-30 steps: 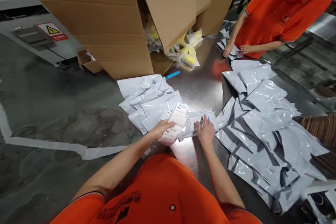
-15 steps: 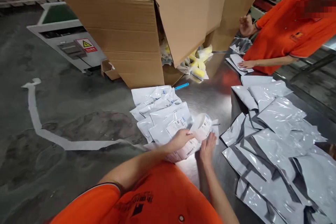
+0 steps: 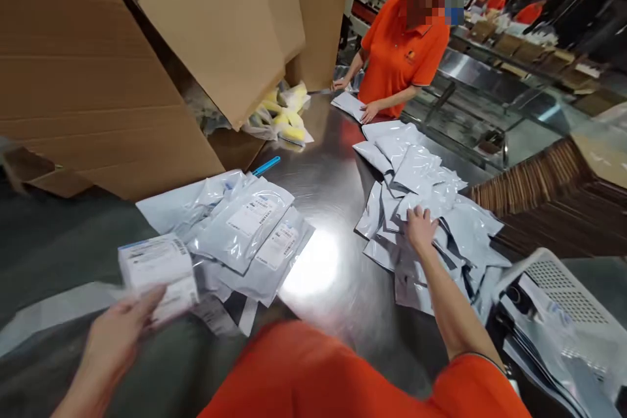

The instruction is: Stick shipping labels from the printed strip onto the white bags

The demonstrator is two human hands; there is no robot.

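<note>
At lower left, my left hand (image 3: 122,326) is closed on a thick white roll of printed labels (image 3: 159,264). A blurred pale paper strip (image 3: 59,307) trails from beside it to the left. Beside the roll lies a stack of grey-white mailer bags (image 3: 245,222), the top ones bearing printed shipping labels. Over to the right, my right hand (image 3: 421,230) rests on a heap of mailer bags (image 3: 455,235) that show no labels. Its fingers are spread a little and touch a bag; their undersides are hidden.
A large cardboard box (image 3: 88,85) stands at left, with yellow wrapped items (image 3: 289,121) by its opening. A blue stick-like tool (image 3: 267,166) lies near the stack. Across the metal table (image 3: 313,202) a person in orange (image 3: 399,52) handles bags. A white basket (image 3: 573,294) sits at lower right.
The view has swung right. My right hand has left the label roll and moved to the heap of bags. My left hand has carried the roll left, off the labelled stack.
</note>
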